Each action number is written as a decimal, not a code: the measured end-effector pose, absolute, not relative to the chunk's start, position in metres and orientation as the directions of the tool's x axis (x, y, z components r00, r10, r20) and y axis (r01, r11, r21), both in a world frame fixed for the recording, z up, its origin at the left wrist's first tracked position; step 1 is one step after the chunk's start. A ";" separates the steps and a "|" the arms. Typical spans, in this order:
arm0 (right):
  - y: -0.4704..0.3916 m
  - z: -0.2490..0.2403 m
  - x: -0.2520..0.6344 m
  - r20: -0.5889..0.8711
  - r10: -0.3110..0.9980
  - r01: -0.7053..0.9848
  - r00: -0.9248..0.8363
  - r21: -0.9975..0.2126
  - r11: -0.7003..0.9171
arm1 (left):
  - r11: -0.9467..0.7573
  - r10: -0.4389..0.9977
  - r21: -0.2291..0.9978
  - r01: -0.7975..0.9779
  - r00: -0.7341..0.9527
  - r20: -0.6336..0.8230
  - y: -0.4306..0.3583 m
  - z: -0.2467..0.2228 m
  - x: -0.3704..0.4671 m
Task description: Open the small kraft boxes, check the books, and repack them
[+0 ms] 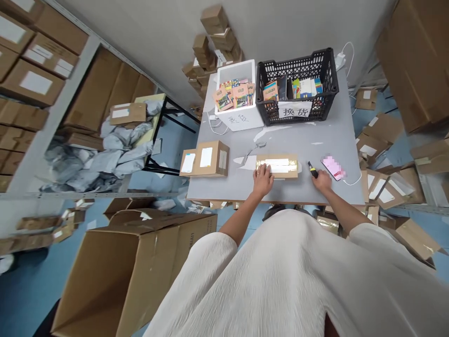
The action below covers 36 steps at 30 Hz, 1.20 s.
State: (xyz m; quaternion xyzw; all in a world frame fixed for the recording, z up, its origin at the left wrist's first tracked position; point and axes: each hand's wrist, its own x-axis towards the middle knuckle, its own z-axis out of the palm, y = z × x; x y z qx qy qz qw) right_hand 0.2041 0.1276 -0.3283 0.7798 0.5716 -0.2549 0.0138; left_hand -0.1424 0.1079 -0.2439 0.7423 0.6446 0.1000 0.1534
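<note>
A small taped cardboard box with a white label lies near the front of the grey table. My left hand rests on its left end, fingers apart. To the right of the box, my right hand is closed round a black and yellow box cutter, which points up and left. A pink phone with a white cable lies just right of that hand. Scraps of white paper lie beside the box's left end.
At the table's back stand a white foam bin and a black crate, both holding colourful packs. Two cardboard boxes sit at the left. A big open carton stands on the floor, front left.
</note>
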 end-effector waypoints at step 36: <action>0.142 -0.250 0.128 -0.167 0.986 0.668 0.018 -0.731 -0.136 | 0.090 0.996 0.702 0.707 -0.050 -0.077 0.149 -0.261 -0.197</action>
